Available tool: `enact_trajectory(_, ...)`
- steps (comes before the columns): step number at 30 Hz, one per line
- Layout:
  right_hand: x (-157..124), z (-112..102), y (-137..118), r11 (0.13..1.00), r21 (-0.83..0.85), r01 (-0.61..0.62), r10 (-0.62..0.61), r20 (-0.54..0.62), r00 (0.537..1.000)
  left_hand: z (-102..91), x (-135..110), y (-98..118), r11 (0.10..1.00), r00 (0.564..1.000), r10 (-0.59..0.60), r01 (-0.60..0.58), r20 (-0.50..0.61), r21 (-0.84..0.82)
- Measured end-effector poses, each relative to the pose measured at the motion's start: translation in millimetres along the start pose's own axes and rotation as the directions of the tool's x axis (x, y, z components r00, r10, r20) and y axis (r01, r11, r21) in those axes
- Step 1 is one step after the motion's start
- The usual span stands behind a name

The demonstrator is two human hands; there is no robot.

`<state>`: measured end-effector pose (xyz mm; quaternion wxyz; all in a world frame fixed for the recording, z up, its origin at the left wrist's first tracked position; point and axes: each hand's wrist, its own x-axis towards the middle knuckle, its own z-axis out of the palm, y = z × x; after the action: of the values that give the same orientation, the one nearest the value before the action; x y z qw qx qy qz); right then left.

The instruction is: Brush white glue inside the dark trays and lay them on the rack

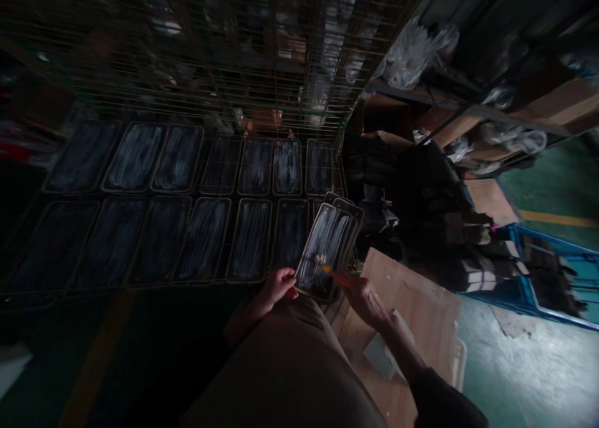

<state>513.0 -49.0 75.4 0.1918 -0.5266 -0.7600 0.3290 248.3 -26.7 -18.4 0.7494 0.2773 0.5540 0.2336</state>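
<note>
My left hand [277,287] is closed on the lower edge of a small stack of dark rectangular panels [327,244] streaked with white. My right hand [364,298] grips a brush with an orange handle [337,277], and its pale tip touches the top panel's lower part. Both hands are above my lap. In front lies a wire rack shelf [116,287] with two rows of several similar dark panels [206,238] smeared with white.
Wire rack tiers [210,53] rise behind the shelf. A light wooden board [412,316] lies to the right by my arm. A blue crate [552,272] stands on the green floor at the right. Shelving with plastic bags [412,53] and cardboard fills the upper right.
</note>
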Motion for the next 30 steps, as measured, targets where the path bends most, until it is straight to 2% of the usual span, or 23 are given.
enact_trajectory(3, -9, -14, -7, 0.982, 0.122, -0.142, 0.143, -0.001, 0.99, 0.0, -4, 2, 1.0, 1.0, 0.005, -0.005, -0.008, -0.022)
enact_trajectory(5, 1, -27, -3, 0.966, 0.156, -0.207, 0.222, -0.083, 0.972, 0.7, -6, 4, 1.0, 1.0, -0.014, 0.014, -0.009, -0.022)
enact_trajectory(7, 17, -36, 7, 0.97, 0.125, -0.208, 0.231, -0.208, 0.95, 2.3, -8, 5, 0.999, 0.999, -0.042, 0.042, 0.005, -0.019)
enact_trajectory(9, 27, -35, 17, 0.981, 0.043, -0.189, 0.194, -0.272, 0.943, 4.7, -9, 7, 0.999, 0.999, -0.048, 0.048, 0.017, -0.016)
enact_trajectory(11, 25, -25, 23, 0.985, -0.029, -0.167, 0.156, -0.226, 0.962, 7.6, -11, 8, 0.999, 0.999, -0.043, 0.044, 0.012, -0.013)
enact_trajectory(13, 9, -10, 21, 0.989, -0.062, -0.135, 0.125, -0.148, 0.981, 10.6, -14, 8, 0.999, 0.999, -0.042, 0.042, -0.01, -0.019)
enact_trajectory(18, -48, 17, -10, 0.995, -0.045, -0.089, 0.085, -0.075, 0.994, 14.3, -22, 8, 0.996, 0.998, -0.051, 0.05, -0.023, -0.068)
enact_trajectory(24, -73, 16, -52, 0.993, 0.046, -0.111, 0.111, 0.021, 0.994, 13.9, -25, 6, 0.992, 0.998, -0.061, 0.061, 0.006, -0.107)
enact_trajectory(27, -78, 15, -58, 0.977, 0.132, -0.167, 0.16, 0.063, 0.985, 14.9, -26, 8, 0.993, 0.998, -0.057, 0.056, -0.002, -0.101)
enact_trajectory(30, -77, 12, -54, 0.944, 0.244, -0.22, 0.225, 0.009, 0.974, 16.8, -28, 12, 0.994, 0.997, -0.076, 0.076, 0.003, -0.072)
